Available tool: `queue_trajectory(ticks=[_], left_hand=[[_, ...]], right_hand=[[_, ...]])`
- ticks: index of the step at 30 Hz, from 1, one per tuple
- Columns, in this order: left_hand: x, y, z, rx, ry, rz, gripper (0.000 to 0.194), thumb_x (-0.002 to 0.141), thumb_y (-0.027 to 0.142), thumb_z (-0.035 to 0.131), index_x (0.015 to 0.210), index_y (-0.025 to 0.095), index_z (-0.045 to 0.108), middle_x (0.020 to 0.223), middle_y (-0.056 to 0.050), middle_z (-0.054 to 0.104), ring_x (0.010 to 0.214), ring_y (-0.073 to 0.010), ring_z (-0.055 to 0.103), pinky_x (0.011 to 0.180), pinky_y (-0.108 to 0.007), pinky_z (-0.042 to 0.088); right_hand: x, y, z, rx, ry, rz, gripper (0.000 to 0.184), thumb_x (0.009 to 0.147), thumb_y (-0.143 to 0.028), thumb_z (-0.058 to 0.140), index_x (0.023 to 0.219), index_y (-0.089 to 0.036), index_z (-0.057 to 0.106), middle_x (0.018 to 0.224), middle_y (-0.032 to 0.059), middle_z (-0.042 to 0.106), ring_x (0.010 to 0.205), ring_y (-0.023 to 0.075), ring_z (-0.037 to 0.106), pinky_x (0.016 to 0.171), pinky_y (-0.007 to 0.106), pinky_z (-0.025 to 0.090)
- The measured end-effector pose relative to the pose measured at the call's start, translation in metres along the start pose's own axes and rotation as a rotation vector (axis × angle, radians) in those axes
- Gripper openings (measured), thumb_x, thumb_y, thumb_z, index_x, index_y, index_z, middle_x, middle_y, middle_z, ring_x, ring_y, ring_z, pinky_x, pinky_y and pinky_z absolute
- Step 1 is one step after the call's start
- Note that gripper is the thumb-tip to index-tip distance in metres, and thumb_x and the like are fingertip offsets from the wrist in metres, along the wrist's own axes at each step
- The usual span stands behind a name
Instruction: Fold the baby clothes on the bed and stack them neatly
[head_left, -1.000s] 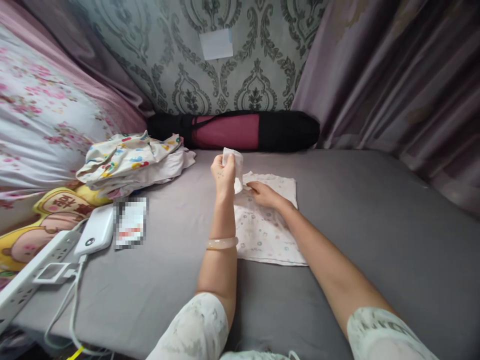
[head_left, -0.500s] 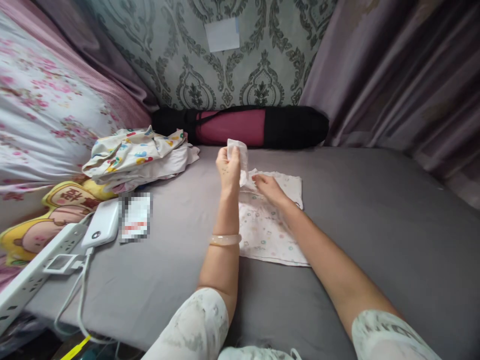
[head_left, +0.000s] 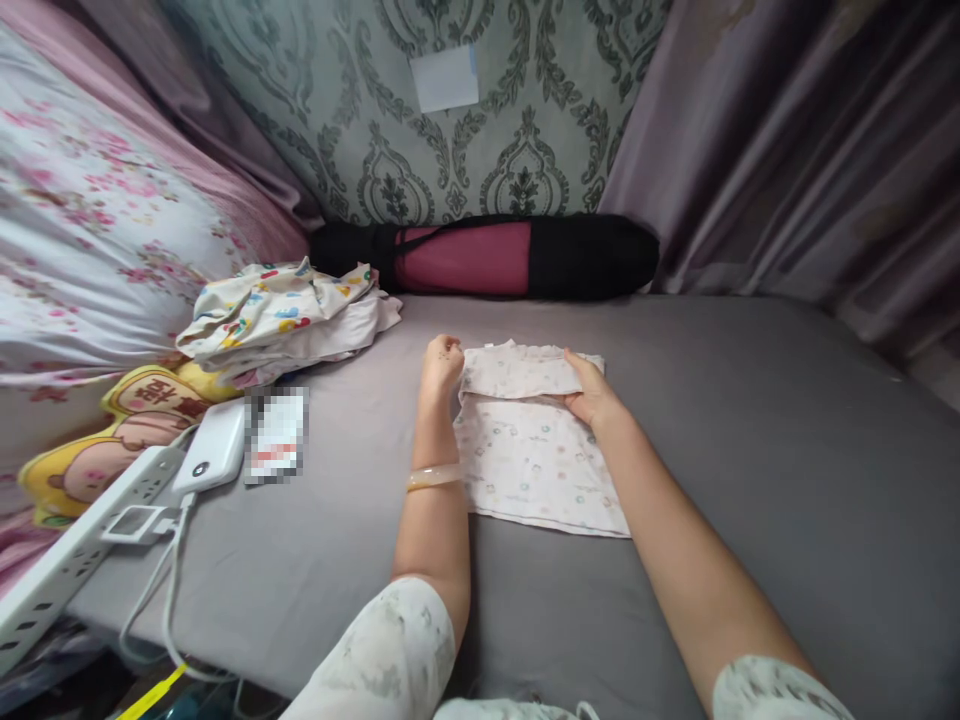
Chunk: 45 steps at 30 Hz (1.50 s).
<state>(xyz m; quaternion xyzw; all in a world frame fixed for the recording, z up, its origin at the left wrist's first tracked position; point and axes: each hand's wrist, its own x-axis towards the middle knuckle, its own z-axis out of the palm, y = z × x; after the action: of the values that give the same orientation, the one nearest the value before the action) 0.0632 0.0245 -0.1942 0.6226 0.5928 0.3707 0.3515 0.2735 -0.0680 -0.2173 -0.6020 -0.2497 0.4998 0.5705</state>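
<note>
A small white printed child's shirt (head_left: 536,460) lies on the grey sheet in front of me, its far part folded over into a band. At the left end of that band is my left hand (head_left: 442,365), fingers closed on the shirt's edge; the fingertips are partly hidden. My right hand (head_left: 590,388) grips the band's right end, thumb above the cloth and fingers beneath its near edge. The near half of the shirt is spread flat, reaching toward my right forearm.
A heap of printed clothes (head_left: 289,315) sits at the left, near a yellow cartoon cushion (head_left: 97,450). Closer are a white power bank (head_left: 214,447), a power strip (head_left: 90,540) and cables. A black and pink long bag (head_left: 465,258) lies along the patterned wall.
My left hand has lowered a raised piece of the shirt and moved slightly left. My right hand has moved right to the band's end. The shirt's far part now lies flat across.
</note>
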Motion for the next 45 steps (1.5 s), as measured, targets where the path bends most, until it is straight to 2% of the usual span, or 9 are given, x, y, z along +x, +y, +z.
queue_trajectory(ticks=[4, 9, 16, 21, 30, 35, 37, 40, 45], left_hand=[[-0.004, -0.009, -0.002, 0.187, -0.121, -0.058, 0.037, 0.068, 0.007, 0.053, 0.101, 0.016, 0.068, 0.096, -0.011, 0.071, 0.094, -0.0239, 0.065, 0.083, -0.032, 0.048], [-0.014, -0.002, 0.017, 0.344, -0.227, 0.023, 0.046, 0.068, 0.009, 0.058, 0.111, 0.025, 0.067, 0.119, -0.011, 0.068, 0.116, -0.0300, 0.058, 0.097, -0.041, 0.043], [-0.021, 0.000, 0.032, 0.651, -0.362, 0.009, 0.063, 0.077, 0.008, 0.046, 0.137, 0.029, 0.047, 0.158, -0.005, 0.030, 0.145, -0.0342, 0.024, 0.112, -0.061, 0.023], [-0.020, -0.001, 0.034, 0.659, -0.359, -0.017, 0.064, 0.079, 0.008, 0.043, 0.140, 0.027, 0.042, 0.161, -0.005, 0.022, 0.147, -0.0357, 0.017, 0.113, -0.063, 0.020], [-0.020, -0.004, 0.035, 0.679, -0.316, 0.011, 0.058, 0.079, 0.007, 0.043, 0.133, 0.027, 0.049, 0.156, -0.007, 0.033, 0.143, -0.0350, 0.026, 0.110, -0.063, 0.027], [-0.023, 0.005, 0.039, 0.715, -0.240, 0.070, 0.050, 0.083, 0.008, 0.039, 0.130, 0.021, 0.051, 0.149, -0.013, 0.042, 0.142, -0.0330, 0.029, 0.110, -0.062, 0.029], [-0.028, 0.014, 0.047, 0.723, -0.200, 0.162, 0.048, 0.085, 0.009, 0.036, 0.128, 0.021, 0.052, 0.143, -0.013, 0.049, 0.141, -0.0299, 0.032, 0.111, -0.059, 0.029], [-0.038, 0.025, 0.066, 0.701, -0.226, 0.328, 0.045, 0.090, 0.013, 0.033, 0.131, 0.022, 0.050, 0.143, -0.010, 0.050, 0.141, -0.0252, 0.033, 0.115, -0.054, 0.025], [-0.050, 0.023, 0.087, 0.676, -0.327, 0.354, 0.048, 0.100, 0.035, 0.019, 0.137, 0.018, 0.046, 0.152, -0.011, 0.041, 0.144, -0.0273, 0.028, 0.117, -0.054, 0.019]], right_hand=[[0.003, 0.002, -0.003, 0.164, 0.092, -0.007, 0.020, 0.075, -0.013, 0.057, 0.094, -0.019, 0.062, 0.082, 0.0048, 0.072, 0.084, 0.0239, 0.069, 0.078, 0.053, 0.058], [0.010, 0.003, -0.015, 0.095, 0.142, -0.129, 0.028, 0.068, -0.011, 0.056, 0.094, -0.018, 0.064, 0.076, 0.0038, 0.071, 0.080, 0.0238, 0.069, 0.077, 0.046, 0.058], [0.010, 0.005, -0.030, -0.660, 0.359, -0.298, 0.026, 0.078, -0.016, 0.053, 0.100, -0.013, 0.066, 0.095, 0.0114, 0.072, 0.095, 0.0255, 0.066, 0.085, 0.037, 0.051], [-0.004, 0.004, -0.029, -1.123, 0.365, -0.297, 0.033, 0.091, -0.017, 0.044, 0.120, -0.014, 0.060, 0.110, 0.0164, 0.068, 0.106, 0.0263, 0.063, 0.088, 0.033, 0.046], [-0.019, -0.001, -0.027, -1.307, 0.395, -0.271, 0.038, 0.094, -0.012, 0.035, 0.128, -0.011, 0.053, 0.116, 0.0187, 0.064, 0.104, 0.0270, 0.062, 0.083, 0.034, 0.045], [-0.027, -0.003, -0.019, -1.441, 0.485, -0.407, 0.043, 0.092, -0.006, 0.029, 0.127, -0.005, 0.054, 0.125, 0.0249, 0.058, 0.117, 0.0326, 0.053, 0.093, 0.042, 0.041], [-0.027, -0.001, -0.011, -1.481, 0.401, -0.550, 0.046, 0.094, -0.008, 0.027, 0.133, -0.006, 0.051, 0.136, 0.0235, 0.052, 0.127, 0.0325, 0.046, 0.102, 0.046, 0.036], [-0.024, 0.010, 0.005, -1.537, 0.093, -0.736, 0.051, 0.097, -0.016, 0.027, 0.145, -0.012, 0.042, 0.152, 0.0139, 0.040, 0.143, 0.0281, 0.026, 0.115, 0.048, 0.019], [-0.020, 0.028, 0.022, -1.617, -0.215, -0.666, 0.062, 0.094, -0.029, 0.035, 0.153, -0.012, 0.029, 0.159, 0.0113, 0.026, 0.148, 0.0278, 0.012, 0.119, 0.048, 0.008]])
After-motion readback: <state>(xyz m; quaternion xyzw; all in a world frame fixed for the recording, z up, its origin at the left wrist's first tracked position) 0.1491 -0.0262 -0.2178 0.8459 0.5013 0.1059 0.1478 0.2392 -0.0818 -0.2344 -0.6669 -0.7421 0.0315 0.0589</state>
